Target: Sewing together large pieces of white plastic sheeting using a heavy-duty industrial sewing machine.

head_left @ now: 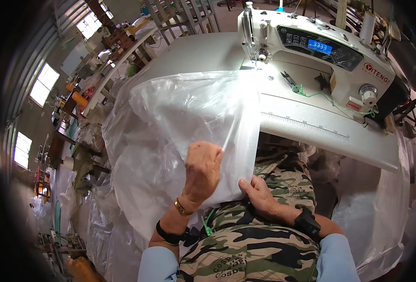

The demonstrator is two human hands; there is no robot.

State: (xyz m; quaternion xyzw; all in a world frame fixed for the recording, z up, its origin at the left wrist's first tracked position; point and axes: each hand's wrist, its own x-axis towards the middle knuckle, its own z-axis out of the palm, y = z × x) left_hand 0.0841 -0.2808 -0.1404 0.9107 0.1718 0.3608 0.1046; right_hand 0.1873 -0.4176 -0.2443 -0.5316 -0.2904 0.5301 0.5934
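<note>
A large sheet of translucent white plastic film (170, 108) spreads over the left of the sewing table and hangs down onto my lap. Its upper right corner lies under the needle area of the white sewing machine (269, 33), where a lamp shines brightly. My left hand (203, 164) is closed in a pinch on the film, pulling up folds in its middle. Lower down, my right hand (259, 191) grips the film's straight right edge between thumb and fingers, above my camouflage-patterned apron (245, 239).
Thread snips (288, 80) with green string lie on the machine bed (311, 113), right of the needle. A thread cone (367, 27) stands behind the machine. More plastic film (95, 225) is heaped at left. A metal chair (182, 16) stands beyond the table.
</note>
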